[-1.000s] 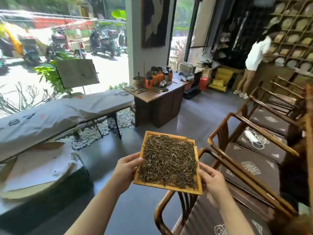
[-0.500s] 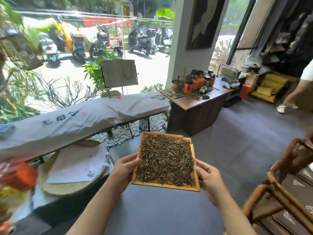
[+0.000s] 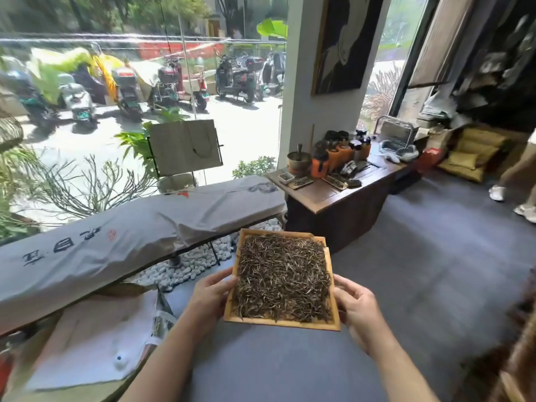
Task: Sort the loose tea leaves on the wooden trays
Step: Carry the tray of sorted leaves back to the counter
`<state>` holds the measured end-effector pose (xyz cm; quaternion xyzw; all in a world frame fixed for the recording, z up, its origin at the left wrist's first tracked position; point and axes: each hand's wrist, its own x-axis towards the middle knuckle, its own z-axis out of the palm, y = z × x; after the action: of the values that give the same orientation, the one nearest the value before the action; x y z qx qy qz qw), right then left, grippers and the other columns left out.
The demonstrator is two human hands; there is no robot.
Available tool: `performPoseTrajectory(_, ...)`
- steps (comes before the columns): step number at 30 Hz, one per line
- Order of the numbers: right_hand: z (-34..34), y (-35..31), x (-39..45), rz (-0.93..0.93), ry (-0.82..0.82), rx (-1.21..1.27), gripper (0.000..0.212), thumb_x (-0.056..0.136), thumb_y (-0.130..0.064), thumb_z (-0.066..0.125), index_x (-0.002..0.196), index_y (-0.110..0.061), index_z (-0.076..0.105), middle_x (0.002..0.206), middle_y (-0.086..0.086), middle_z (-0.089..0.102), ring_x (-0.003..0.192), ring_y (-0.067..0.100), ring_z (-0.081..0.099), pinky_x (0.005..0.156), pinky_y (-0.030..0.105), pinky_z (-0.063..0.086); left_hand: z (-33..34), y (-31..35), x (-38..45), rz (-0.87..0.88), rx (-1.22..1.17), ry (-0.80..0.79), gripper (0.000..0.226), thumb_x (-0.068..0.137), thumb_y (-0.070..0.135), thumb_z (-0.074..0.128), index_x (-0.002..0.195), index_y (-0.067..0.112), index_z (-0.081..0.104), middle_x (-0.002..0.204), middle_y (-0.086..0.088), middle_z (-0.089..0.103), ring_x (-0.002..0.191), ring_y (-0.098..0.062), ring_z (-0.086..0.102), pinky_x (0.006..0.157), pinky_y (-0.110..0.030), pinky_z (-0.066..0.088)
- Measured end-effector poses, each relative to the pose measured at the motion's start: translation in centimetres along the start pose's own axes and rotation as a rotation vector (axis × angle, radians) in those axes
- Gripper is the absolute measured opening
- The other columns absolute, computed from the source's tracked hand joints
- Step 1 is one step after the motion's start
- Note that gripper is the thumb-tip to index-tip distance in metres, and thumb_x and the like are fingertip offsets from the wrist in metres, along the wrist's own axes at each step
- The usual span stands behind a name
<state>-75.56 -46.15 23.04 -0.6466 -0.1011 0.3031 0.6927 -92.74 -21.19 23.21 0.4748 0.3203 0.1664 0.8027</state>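
Observation:
I hold a square wooden tray (image 3: 336, 303) in front of me, above the grey floor. Dark, thin loose tea leaves (image 3: 282, 278) cover its whole inside. My left hand (image 3: 213, 295) grips the tray's left edge, thumb on the rim. My right hand (image 3: 356, 307) grips the right edge the same way. The tray is roughly level, its far edge pointing toward a small wooden table (image 3: 324, 195).
The wooden table carries small tea trays (image 3: 301, 181), orange canisters (image 3: 333, 159) and a mortar (image 3: 298, 161). A long bench under grey cloth (image 3: 116, 242) runs at left before the window. A person's legs (image 3: 519, 181) stand at far right. A wooden chair (image 3: 519, 358) is at lower right.
The view has swung left: the chairs have left the frame and the covered bench and window fill more of it. Both hands still hold the tray the same way.

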Motion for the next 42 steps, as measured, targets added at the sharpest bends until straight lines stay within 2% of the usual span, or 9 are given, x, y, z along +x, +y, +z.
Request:
performPoseTrajectory(2, -1.6, -1.3, 2.0, -0.012, 0.027, 0.007, 0.025, 0.096, -0.009, 0.059, 0.117, -0.016, 0.071, 0.103, 0.016, 0.076, 0.089, 0.031, 0.073, 0.074, 0.041, 0.059, 2.4, 0.7, 2.8, -0.018, -0.006, -0.044, 0.027, 0.091, -0.003, 0.058, 0.109, 0.007, 0.075, 0.103, -0.025, 0.076, 0.081, -0.035, 0.076, 0.067, -0.043, 0.063)
performPoseTrajectory(5, -4.4, -2.9, 4.7, -0.044, 0.096, 0.024, 0.025, 0.097, -0.007, 0.057, 0.117, -0.013, 0.070, 0.102, 0.017, 0.076, 0.085, 0.029, 0.073, 0.073, 0.042, 0.060, 6.4, 1.6, 7.2, -0.051, 0.001, -0.132, 0.029, 0.089, -0.003, 0.057, 0.100, 0.011, 0.080, 0.099, -0.022, 0.077, 0.078, -0.032, 0.077, 0.065, -0.039, 0.063)
performPoseTrajectory(14, -13.0, -6.7, 14.7, -0.086, 0.352, 0.060, 0.026, 0.096, -0.002, 0.055, 0.114, -0.012, 0.072, 0.103, 0.018, 0.076, 0.086, 0.030, 0.069, 0.087, 0.054, 0.053, 19.3, 2.3, 22.4, -0.116, 0.081, -0.366, 0.028, 0.094, -0.004, 0.053, 0.110, 0.005, 0.074, 0.100, -0.021, 0.077, 0.078, -0.029, 0.077, 0.070, -0.041, 0.064)
performPoseTrajectory(17, -15.3, -8.5, 18.4, -0.096, 0.437, 0.061, 0.026, 0.096, -0.002, 0.055, 0.112, -0.012, 0.073, 0.102, 0.015, 0.076, 0.083, 0.026, 0.071, 0.081, 0.047, 0.056, 23.7, 3.3, 27.5, -0.126, 0.093, -0.450, 0.030, 0.093, 0.000, 0.056, 0.119, 0.004, 0.070, 0.111, -0.025, 0.074, 0.095, -0.037, 0.074, 0.081, -0.048, 0.062)
performPoseTrajectory(21, -18.4, -11.3, 21.8, -0.130, 0.538, 0.078, 0.029, 0.097, -0.004, 0.054, 0.106, -0.019, 0.077, 0.105, 0.011, 0.077, 0.088, 0.025, 0.072, 0.080, 0.046, 0.056, 30.2, 4.2, 34.3, -0.166, 0.101, -0.541, 0.033, 0.085, 0.003, 0.063, 0.116, 0.003, 0.072, 0.108, -0.026, 0.074, 0.090, -0.037, 0.075, 0.066, -0.041, 0.063)
performPoseTrajectory(26, -23.1, -13.3, 25.3, -0.135, 0.670, 0.117, 0.024, 0.096, -0.002, 0.056, 0.110, -0.009, 0.074, 0.107, 0.015, 0.076, 0.093, 0.028, 0.071, 0.084, 0.047, 0.055, 38.1, 4.3, 40.2, -0.208, 0.139, -0.662, 0.032, 0.080, 0.008, 0.068, 0.111, 0.009, 0.076, 0.109, -0.024, 0.075, 0.091, -0.035, 0.076, 0.069, -0.040, 0.062)
performPoseTrajectory(31, -28.3, -15.0, 28.4, -0.119, 0.696, 0.154, 0.026, 0.098, -0.008, 0.054, 0.108, -0.017, 0.076, 0.092, 0.010, 0.078, 0.077, 0.020, 0.073, 0.060, 0.032, 0.057, 45.2, 2.2, 45.3, -0.259, 0.178, -0.714, 0.028, 0.089, 0.006, 0.063, 0.114, 0.012, 0.075, 0.115, -0.024, 0.073, 0.100, -0.039, 0.073, 0.074, -0.046, 0.061)
performPoseTrajectory(35, -34.0, -16.4, 31.8, -0.118, 0.697, 0.140, 0.026, 0.098, -0.006, 0.052, 0.111, -0.013, 0.074, 0.094, 0.016, 0.077, 0.081, 0.026, 0.072, 0.067, 0.037, 0.059, 50.9, 0.3, 48.5, -0.261, 0.186, -0.724, 0.031, 0.085, 0.009, 0.066, 0.115, 0.012, 0.075, 0.115, -0.022, 0.074, 0.101, -0.037, 0.073, 0.075, -0.045, 0.061)
performPoseTrajectory(42, -45.1, -20.7, 38.9, -0.103, 0.617, 0.103, 0.027, 0.099, -0.004, 0.052, 0.111, -0.013, 0.074, 0.086, 0.016, 0.076, 0.072, 0.025, 0.071, 0.064, 0.037, 0.057, 61.6, -1.5, 53.7, -0.244, 0.188, -0.630, 0.027, 0.095, 0.000, 0.055, 0.112, 0.008, 0.075, 0.111, -0.023, 0.074, 0.098, -0.038, 0.074, 0.073, -0.045, 0.062)
